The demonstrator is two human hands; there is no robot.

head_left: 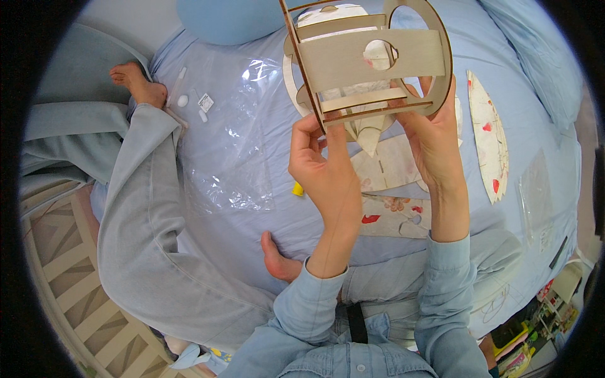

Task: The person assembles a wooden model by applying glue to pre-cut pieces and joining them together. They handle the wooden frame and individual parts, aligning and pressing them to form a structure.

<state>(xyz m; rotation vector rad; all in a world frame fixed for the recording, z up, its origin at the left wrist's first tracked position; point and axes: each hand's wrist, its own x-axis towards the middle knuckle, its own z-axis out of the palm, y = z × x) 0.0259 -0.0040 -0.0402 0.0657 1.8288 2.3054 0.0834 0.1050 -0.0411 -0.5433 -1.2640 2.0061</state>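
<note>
I hold up a frame of thin plywood (321, 62) with dark cut edges, round cut-outs and curved side pieces. My left hand (324, 154) pinches its lower left corner between thumb and fingers. At its lower right my right hand (432, 129) is closed round the curved side piece, some fingertips hidden behind it. Under and behind the frame are pale flat pieces, partly covered. Below my hands lies a flower-printed piece (403, 220) with red marks. To the right, a leaf-shaped piece (488, 138) with red patches lies on the bed sheet.
A crumpled clear plastic bag (233, 151) spreads at the left, with small white items (183, 101) by it. A yellow bit (297, 189) lies by my left wrist. A blue pillow (224, 22) sits at the back. Wooden slats (79, 271) stand at the lower left.
</note>
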